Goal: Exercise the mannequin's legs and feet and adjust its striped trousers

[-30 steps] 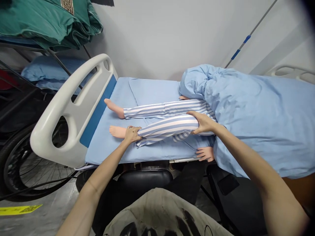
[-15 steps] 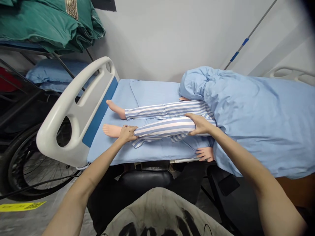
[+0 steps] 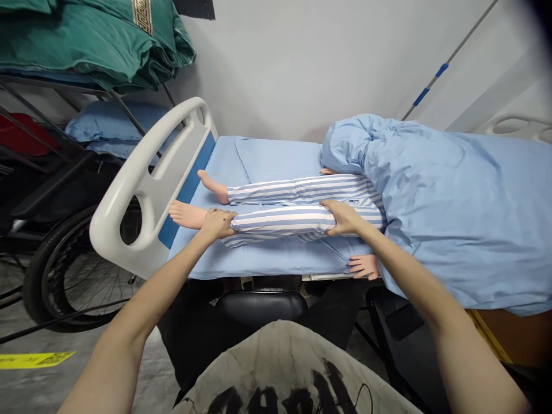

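A bed with pale blue sheeting (image 3: 280, 154) stretches left to right along a white wall. A rumpled blue quilt (image 3: 457, 218) covers its right-hand part, and a white footboard (image 3: 157, 192) with a blue panel closes the left end.

From beneath the quilt come two manikin legs in striped trousers. The near leg (image 3: 280, 219), toward the bed's front edge, is straight, its long axis running almost parallel to that edge, foot to the left. Its blue and white stripes follow its length, with loose cloth bunched below. The far leg (image 3: 297, 190) lies beside it.

A person's left hand (image 3: 219, 223) is wrapped around the near leg's ankle; the right hand (image 3: 341, 217) grips around the knee, digits spread to both sides.

Smallest, the near leg's bare pinkish foot (image 3: 187, 215) points at the footboard, its toes overlapping the blue panel from here.
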Demonstrator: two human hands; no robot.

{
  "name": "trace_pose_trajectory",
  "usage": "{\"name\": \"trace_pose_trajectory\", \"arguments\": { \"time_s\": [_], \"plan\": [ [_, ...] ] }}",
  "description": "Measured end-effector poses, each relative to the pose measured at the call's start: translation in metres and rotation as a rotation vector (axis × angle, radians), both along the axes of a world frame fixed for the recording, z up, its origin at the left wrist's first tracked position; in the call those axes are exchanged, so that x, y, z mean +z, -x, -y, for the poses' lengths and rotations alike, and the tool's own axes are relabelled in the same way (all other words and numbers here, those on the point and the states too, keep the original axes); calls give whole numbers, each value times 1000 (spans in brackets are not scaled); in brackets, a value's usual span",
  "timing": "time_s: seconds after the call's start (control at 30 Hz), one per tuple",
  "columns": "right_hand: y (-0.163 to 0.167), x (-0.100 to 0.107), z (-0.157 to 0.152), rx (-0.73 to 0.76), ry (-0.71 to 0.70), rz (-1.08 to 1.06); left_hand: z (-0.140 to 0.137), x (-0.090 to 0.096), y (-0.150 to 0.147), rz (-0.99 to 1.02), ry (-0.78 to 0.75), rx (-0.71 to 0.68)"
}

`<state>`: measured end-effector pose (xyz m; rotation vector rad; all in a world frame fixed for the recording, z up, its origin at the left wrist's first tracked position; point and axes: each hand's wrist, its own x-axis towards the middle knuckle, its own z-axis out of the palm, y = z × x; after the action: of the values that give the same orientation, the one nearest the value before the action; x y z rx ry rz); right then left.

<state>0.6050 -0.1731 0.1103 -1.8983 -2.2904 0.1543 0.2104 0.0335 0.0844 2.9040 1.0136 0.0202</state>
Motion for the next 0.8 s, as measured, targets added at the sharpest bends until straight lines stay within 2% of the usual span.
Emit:
{"name": "trace_pose_trajectory", "arguments": {
  "time_s": [0.23,0.37,0.5,0.6,0.8],
  "plan": [
    [15,-9,-4,-21,52,69,-18,10,6,-119,73,153],
    [26,-31,-12,-24,81,130,-10,14,17,-108,47,163],
    [34,-61,-20,-12,73,159,20,5,25,-111,3,157],
    [38,-77,-21,3,70,175,34,-3,27,-165,-15,146],
    [39,-83,-19,13,88,188,35,-17,27,-234,-39,102]
  ]
}}
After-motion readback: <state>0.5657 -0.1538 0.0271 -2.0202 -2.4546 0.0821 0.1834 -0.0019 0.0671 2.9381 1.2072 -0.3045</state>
